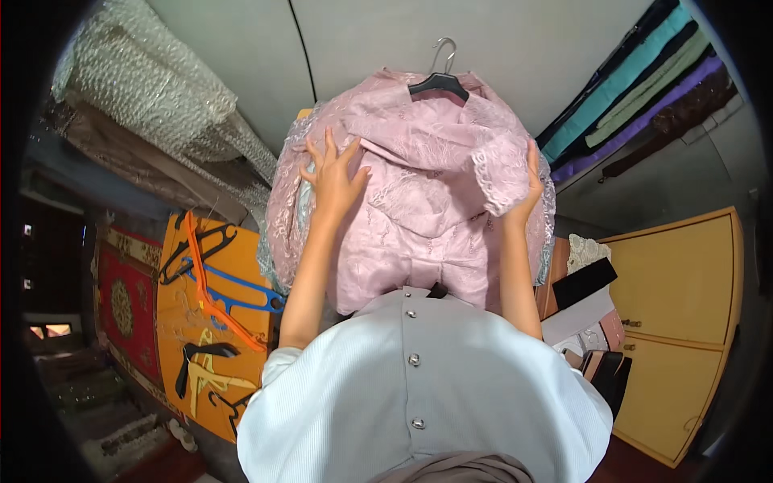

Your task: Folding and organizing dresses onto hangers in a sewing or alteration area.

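A pink lace garment (pixel 432 211) lies spread before me on a pile of other clothes, its sleeves folded across the front. A black hanger (pixel 439 83) with a metal hook shows at its neckline. My left hand (pixel 333 175) rests at the garment's left side, fingers spread. At the right, my right hand (pixel 528 187) is at the scalloped lace cuff (pixel 498 175), its palm and some fingers hidden behind the fabric, so its grip cannot be made out. Pink garments with shiny lace (pixel 281 223) stick out from beneath on the left.
An orange table (pixel 253 326) at left bears loose hangers, among them an orange hanger (pixel 202 284) and a blue hanger (pixel 235 290). A yellow cabinet (pixel 670 278) stands at right beside folded fabrics. Clothes hang along both side walls, including a white beaded garment (pixel 157 84).
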`<action>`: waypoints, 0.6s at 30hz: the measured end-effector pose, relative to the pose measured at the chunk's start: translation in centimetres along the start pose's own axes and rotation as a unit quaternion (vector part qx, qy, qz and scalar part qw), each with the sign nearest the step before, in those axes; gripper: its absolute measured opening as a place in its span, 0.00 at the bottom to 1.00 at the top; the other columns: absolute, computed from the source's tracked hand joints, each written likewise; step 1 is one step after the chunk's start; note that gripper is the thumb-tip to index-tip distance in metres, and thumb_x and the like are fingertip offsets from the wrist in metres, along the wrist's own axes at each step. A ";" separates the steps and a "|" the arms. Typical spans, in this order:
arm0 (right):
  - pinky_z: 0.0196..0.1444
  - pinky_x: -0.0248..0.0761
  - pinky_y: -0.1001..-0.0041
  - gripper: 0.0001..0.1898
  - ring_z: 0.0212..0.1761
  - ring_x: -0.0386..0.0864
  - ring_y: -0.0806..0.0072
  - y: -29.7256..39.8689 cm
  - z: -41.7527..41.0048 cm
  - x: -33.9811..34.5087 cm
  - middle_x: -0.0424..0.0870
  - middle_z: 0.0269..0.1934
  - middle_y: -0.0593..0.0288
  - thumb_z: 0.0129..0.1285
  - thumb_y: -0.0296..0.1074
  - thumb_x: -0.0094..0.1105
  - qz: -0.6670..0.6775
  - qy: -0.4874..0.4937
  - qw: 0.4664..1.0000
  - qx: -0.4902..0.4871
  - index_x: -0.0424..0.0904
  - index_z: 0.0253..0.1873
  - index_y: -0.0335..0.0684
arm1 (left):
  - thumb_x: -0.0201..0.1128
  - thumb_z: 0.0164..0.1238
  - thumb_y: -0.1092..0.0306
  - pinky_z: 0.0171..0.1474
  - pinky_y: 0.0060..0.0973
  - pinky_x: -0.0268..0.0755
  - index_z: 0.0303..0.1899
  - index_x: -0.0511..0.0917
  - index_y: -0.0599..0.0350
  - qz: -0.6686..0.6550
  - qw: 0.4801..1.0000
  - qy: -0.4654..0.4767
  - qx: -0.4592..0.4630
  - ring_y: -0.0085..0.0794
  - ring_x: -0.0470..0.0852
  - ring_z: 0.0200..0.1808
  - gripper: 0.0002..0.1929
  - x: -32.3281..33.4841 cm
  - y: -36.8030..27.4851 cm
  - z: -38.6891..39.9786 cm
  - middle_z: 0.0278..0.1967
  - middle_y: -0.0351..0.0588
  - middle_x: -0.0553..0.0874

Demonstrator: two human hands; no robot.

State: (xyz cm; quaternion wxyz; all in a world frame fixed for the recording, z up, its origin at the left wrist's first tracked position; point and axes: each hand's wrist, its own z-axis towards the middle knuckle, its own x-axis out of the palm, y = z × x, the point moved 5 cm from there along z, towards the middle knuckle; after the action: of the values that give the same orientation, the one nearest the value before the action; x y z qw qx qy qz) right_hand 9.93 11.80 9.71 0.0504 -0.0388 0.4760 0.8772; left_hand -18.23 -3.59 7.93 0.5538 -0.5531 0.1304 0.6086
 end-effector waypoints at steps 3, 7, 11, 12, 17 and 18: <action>0.71 0.51 0.67 0.13 0.73 0.58 0.57 -4.5 -0.1 -2.8 0.63 0.69 0.46 0.55 0.22 0.59 0.110 -0.071 0.989 0.068 0.84 0.46 0.31 | 0.68 0.55 0.54 0.60 0.74 0.36 0.58 0.78 0.36 0.007 0.998 0.014 0.059 0.61 0.42 0.74 0.25 2.6 -0.2 2.9 0.73 0.52 0.54; 0.66 0.60 0.71 0.14 0.66 0.68 0.59 -6.2 -1.0 -5.1 0.64 0.68 0.42 0.55 0.22 0.57 0.078 -0.091 0.985 0.125 0.82 0.48 0.28 | 0.65 0.59 0.50 0.59 0.77 0.34 0.52 0.83 0.36 0.013 0.992 0.079 0.101 0.60 0.40 0.74 0.19 5.0 -0.4 5.7 0.73 0.53 0.55; 0.67 0.57 0.70 0.20 0.65 0.68 0.60 -8.3 -0.2 -7.4 0.69 0.65 0.45 0.60 0.31 0.61 0.065 -0.172 0.963 0.196 0.77 0.53 0.23 | 0.67 0.55 0.51 0.58 0.78 0.36 0.52 0.83 0.36 0.014 0.991 0.103 0.085 0.59 0.38 0.74 0.20 6.0 0.6 6.4 0.73 0.53 0.55; 0.68 0.55 0.69 0.21 0.66 0.66 0.59 -9.1 0.0 -8.1 0.70 0.65 0.45 0.60 0.34 0.63 -0.005 -0.165 0.970 0.178 0.77 0.53 0.24 | 0.68 0.55 0.53 0.58 0.78 0.36 0.52 0.82 0.36 0.010 0.991 0.105 0.081 0.59 0.38 0.75 0.21 6.1 0.4 6.4 0.73 0.52 0.55; 0.66 0.45 0.38 0.30 0.75 0.44 0.42 -12.0 -1.0 -9.6 0.44 0.75 0.43 0.55 0.48 0.62 -0.332 -0.161 0.895 0.249 0.74 0.63 0.43 | 0.67 0.54 0.66 0.62 0.73 0.37 0.56 0.80 0.39 0.019 0.993 0.099 0.068 0.62 0.41 0.74 0.24 5.5 -1.1 4.8 0.73 0.52 0.54; 0.62 0.41 0.29 0.31 0.76 0.39 0.42 -11.6 -1.2 -8.9 0.40 0.76 0.42 0.58 0.47 0.59 -0.380 -0.142 0.888 0.215 0.70 0.66 0.44 | 0.65 0.54 0.69 0.61 0.74 0.37 0.56 0.80 0.40 0.014 0.994 0.093 0.062 0.63 0.42 0.73 0.24 5.7 -1.7 4.3 0.73 0.53 0.54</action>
State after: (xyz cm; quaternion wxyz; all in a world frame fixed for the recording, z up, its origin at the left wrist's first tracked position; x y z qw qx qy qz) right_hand 20.23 16.64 0.40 0.4542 -0.0798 0.5898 0.6630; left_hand -17.84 3.38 5.53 0.5641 -0.5700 0.2265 0.5528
